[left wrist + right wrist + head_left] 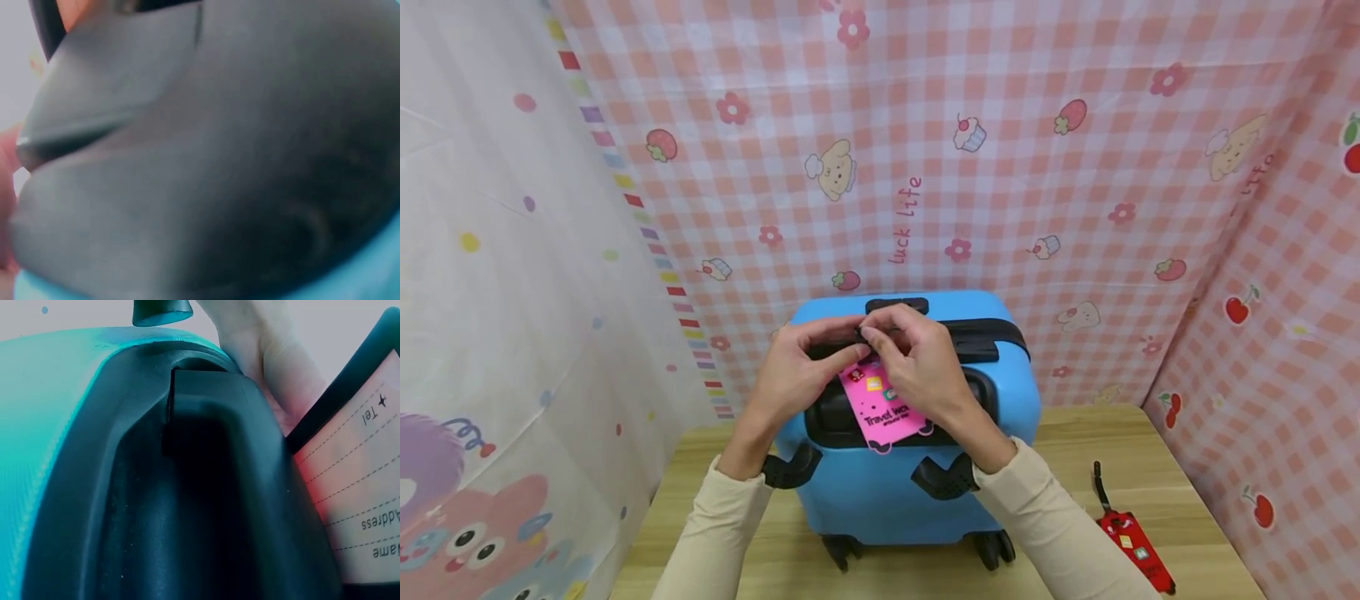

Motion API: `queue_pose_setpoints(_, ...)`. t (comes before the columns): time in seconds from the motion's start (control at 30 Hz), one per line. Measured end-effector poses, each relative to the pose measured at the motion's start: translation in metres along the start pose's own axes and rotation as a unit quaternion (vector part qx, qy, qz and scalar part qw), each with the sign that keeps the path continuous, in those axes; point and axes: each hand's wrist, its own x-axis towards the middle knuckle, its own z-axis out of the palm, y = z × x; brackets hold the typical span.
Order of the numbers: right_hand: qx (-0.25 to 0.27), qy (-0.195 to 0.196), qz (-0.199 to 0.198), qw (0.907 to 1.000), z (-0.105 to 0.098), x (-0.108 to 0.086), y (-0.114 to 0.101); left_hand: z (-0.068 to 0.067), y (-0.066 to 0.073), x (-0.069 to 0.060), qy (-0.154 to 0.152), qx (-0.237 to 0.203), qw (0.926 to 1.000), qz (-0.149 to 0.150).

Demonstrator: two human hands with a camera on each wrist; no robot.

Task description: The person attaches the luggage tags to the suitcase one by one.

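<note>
A blue suitcase [887,500] stands upright with a black side handle [831,417] facing me. The pink luggage tag [891,417] hangs in front of that handle; its printed front faces me. My right hand [925,367] pinches the tag's black strap between thumb and fingers near the suitcase's top edge. From the other side, my left hand [790,371] holds the same strap with thumb and fingertips. Fingers cover most of the strap. In the right wrist view, the tag's back [362,487] shows lines for name and address beside the black handle [250,437].
A red luggage tag [1135,550] with a black strap lies on the wooden table [1097,433] right of the suitcase. A black top handle [897,305] sits on the suitcase. Patterned cloths [1000,192] hang behind and at both sides.
</note>
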Motion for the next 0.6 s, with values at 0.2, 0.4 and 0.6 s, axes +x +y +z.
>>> queue_pose_setpoints(0.2, 0.007, -0.02, 0.027, 0.9994, -0.002, -0.003, -0.004, 0.0, 0.0, 0.001, 0.029, 0.021, 0.9993, -0.015)
queue_pose_setpoints(0.4, 0.006, -0.028, 0.077, 0.9966, 0.0, -0.006, -0.01, 0.001, 0.001, 0.002, 0.046, 0.047, 0.9969, -0.044)
queue_pose_setpoints(0.6, 0.054, -0.054, 0.122, 0.9896, 0.0, -0.009, -0.014, 0.0, 0.001, 0.001, 0.043, 0.053, 0.9963, -0.052)
